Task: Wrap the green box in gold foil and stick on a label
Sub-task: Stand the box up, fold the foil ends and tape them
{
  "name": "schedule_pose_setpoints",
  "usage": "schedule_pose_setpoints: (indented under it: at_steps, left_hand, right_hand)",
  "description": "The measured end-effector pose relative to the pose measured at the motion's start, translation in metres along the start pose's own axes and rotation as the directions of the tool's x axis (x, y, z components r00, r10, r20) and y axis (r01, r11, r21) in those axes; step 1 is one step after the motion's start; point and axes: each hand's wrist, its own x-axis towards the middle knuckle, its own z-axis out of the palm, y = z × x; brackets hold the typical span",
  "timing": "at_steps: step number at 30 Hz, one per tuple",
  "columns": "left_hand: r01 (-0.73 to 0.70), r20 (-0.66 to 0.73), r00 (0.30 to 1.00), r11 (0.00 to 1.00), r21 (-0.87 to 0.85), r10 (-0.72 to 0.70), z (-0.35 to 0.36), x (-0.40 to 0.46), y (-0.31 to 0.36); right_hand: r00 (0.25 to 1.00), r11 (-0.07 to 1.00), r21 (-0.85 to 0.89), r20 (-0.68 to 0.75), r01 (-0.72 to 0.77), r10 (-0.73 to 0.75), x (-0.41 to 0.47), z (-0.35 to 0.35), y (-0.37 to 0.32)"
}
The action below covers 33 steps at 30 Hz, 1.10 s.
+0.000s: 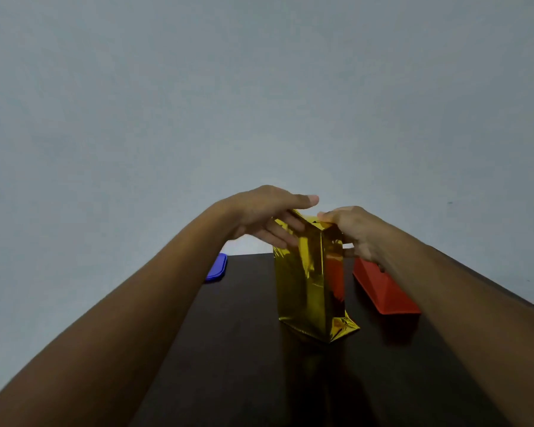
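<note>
A tall box covered in gold foil (305, 278) stands upright on the dark table (244, 349); no green shows through. Loose foil flares out at its bottom right corner. My left hand (269, 217) lies against the upper left side of the box with straight fingers, thumb stretched over the top. My right hand (355, 232) holds the foil at the top right edge, fingers curled around it. No label is in view.
A red tray-like object (383, 288) lies on the table just right of the box, under my right forearm. A blue flat lid (218, 268) sits at the table's far left edge. A plain grey wall fills the background.
</note>
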Motion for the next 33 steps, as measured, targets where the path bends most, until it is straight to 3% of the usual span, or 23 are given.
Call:
schedule_pose_setpoints:
  at_steps: [4,9,12,20,23,30,33]
  left_hand:
    - [-0.091,0.061,0.994,0.994,0.052,0.088,-0.023,0.002,0.006]
    - [-0.207,-0.055,0.971,0.937,0.281,0.231,-0.031,0.015,0.012]
    - [-0.266,-0.089,0.947,0.911,0.314,0.308,-0.026,0.027,0.009]
    - [-0.162,-0.022,0.986,0.98,0.117,0.165,-0.004,0.055,-0.028]
    - [-0.171,-0.118,0.977,0.984,0.058,0.177,0.002,0.059,-0.042]
    - [-0.226,-0.407,0.897,0.971,-0.08,0.175,0.008,0.055,-0.048]
    - [-0.188,-0.441,0.889,0.975,-0.115,0.119,0.008,0.046,-0.043]
  right_hand:
    - [0.997,0.999,0.017,0.073,0.03,-0.031,0.005,-0.006,0.004]
    - [0.984,0.998,0.011,0.166,0.055,-0.056,0.007,-0.009,0.004]
    - [0.973,0.996,0.018,0.216,0.083,-0.085,0.011,-0.01,0.004]
    - [0.961,0.991,-0.045,0.254,0.129,-0.113,0.007,-0.007,0.003]
    - [0.969,0.991,-0.015,0.213,0.13,-0.124,0.008,-0.003,0.001]
    - [0.915,0.934,-0.118,0.277,0.337,-0.294,-0.004,0.006,0.0]
    - [0.916,0.93,-0.089,0.228,0.356,-0.329,-0.004,0.008,0.003]
